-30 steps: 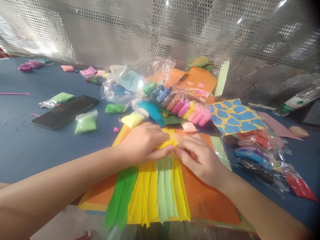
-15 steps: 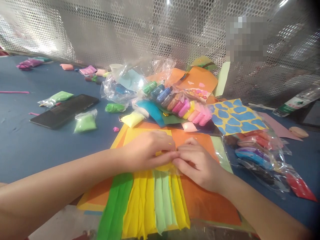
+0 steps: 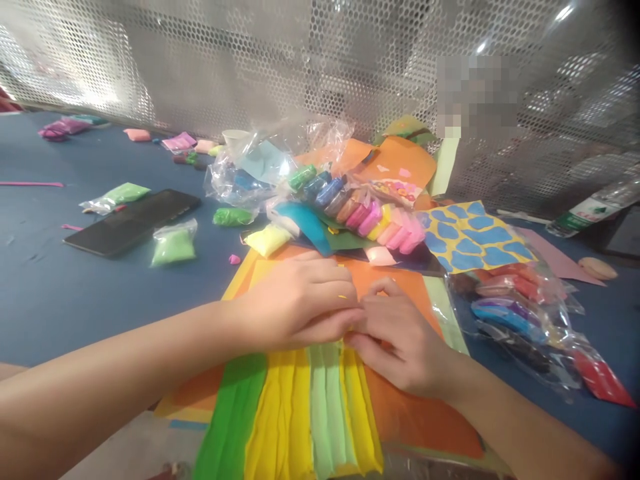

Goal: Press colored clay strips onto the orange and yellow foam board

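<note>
My left hand point(image 3: 310, 303) and my right hand point(image 3: 400, 333) meet over the top of a sheet covered in soft clay strips. Fingers on both hands are curled and pinched together, and whatever lies between them is hidden. A tiny yellow bit sticks to a left finger. Below the hands run upright ridged bands: green clay point(image 3: 233, 407), yellow clay point(image 3: 283, 413), pale green clay point(image 3: 331, 407) and a narrower yellow band point(image 3: 363, 420) at the right. Beneath lies orange paper point(image 3: 425, 420), its upper part partly covered by my hands.
Behind the hands sit several wrapped clay packs point(image 3: 370, 217), crumpled clear plastic point(image 3: 240, 167) and a blue-patched yellow sheet point(image 3: 475, 233). To the left are a black phone point(image 3: 133, 223) and a light green clay packet point(image 3: 175, 245). Bagged clay point(image 3: 510, 317) and a bottle point(image 3: 595, 207) lie right.
My hands have shifted slightly right, and the left fingers now overlap the right ones more. Less yellow shows between them. The camera view has moved a little.
</note>
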Tool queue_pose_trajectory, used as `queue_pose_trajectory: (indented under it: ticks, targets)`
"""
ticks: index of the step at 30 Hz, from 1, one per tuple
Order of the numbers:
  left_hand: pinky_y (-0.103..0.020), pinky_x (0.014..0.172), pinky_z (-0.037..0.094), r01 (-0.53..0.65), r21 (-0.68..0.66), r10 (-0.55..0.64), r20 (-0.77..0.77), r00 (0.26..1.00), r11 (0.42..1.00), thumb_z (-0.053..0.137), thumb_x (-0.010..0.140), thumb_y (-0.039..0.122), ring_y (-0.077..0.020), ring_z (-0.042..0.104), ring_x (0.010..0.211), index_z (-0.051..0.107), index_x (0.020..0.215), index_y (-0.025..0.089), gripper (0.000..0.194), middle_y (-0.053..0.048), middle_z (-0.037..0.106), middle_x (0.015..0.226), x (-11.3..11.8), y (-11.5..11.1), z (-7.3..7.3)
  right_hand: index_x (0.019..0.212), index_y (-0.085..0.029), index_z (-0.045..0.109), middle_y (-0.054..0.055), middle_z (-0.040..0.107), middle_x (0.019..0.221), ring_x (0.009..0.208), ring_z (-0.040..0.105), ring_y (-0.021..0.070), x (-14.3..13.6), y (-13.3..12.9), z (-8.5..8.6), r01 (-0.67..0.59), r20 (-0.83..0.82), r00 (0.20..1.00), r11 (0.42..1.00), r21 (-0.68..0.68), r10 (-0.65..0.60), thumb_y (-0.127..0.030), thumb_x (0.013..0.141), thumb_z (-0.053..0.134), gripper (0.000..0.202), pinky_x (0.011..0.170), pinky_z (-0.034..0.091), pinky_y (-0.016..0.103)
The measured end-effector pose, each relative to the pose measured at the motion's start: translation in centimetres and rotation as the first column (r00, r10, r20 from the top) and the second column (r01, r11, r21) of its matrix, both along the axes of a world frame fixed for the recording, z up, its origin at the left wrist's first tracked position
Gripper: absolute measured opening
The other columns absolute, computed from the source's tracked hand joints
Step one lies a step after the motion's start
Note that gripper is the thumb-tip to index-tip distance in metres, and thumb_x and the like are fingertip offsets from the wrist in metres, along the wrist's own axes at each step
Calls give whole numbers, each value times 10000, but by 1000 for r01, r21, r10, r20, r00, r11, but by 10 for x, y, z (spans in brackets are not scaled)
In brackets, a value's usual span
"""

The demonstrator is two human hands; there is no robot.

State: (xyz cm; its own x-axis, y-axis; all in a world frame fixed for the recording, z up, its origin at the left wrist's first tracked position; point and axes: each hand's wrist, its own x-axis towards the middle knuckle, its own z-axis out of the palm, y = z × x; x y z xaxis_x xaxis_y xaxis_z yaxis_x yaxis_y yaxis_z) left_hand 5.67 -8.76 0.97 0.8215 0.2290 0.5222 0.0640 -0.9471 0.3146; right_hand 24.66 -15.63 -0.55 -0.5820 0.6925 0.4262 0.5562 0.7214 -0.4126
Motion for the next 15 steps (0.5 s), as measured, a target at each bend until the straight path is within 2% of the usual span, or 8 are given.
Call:
queue_pose_trajectory:
  ticks: [3, 5, 9, 13, 15]
  targets:
    - [-271, 686, 416, 93, -140, -105, -84, 991, 986, 534, 912, 321, -136, 547, 703, 553, 757, 180, 210, -20, 651, 755, 1, 1, 0, 662, -196, 500, -38, 484, 558, 541, 412, 107, 1, 0, -3, -51, -22, 998, 999, -19, 51, -184, 906, 431, 254, 659, 309, 316]
    - [-270, 696, 421, 131, -172, -151, -111, 982, 976, 541, 909, 278, -136, 538, 695, 542, 734, 186, 198, -16, 644, 735, 1, 0, 3, 659, -198, 490, -42, 480, 553, 541, 416, 107, 2, 1, -7, -58, -33, 998, 998, -36, 57, -191, 905, 449, 250, 677, 325, 321]
    - [-282, 711, 425, 132, -156, -140, -44, 989, 979, 507, 902, 174, -144, 531, 675, 541, 709, 188, 197, -23, 628, 682, -1, -3, 8, 661, -200, 513, -31, 525, 576, 566, 456, 118, 3, 2, -7, -73, -45, 996, 997, -33, 71, -271, 911, 501, 259, 692, 344, 335]
    - [-266, 629, 416, 96, -274, -107, -23, 994, 957, 527, 909, 256, -134, 546, 649, 587, 752, 177, 186, -23, 639, 686, -3, -3, 4, 645, -198, 512, -25, 521, 567, 571, 483, 122, 2, 0, -3, -113, -64, 992, 993, -39, 110, -232, 921, 472, 281, 679, 347, 331]
    - [-268, 648, 421, 91, -288, -108, -45, 993, 953, 587, 879, 305, -138, 572, 682, 611, 769, 175, 172, -28, 668, 733, -2, -2, 2, 615, -192, 483, -34, 489, 544, 539, 447, 109, 1, -1, -4, -116, -55, 992, 993, -36, 114, -198, 915, 461, 302, 662, 336, 325]
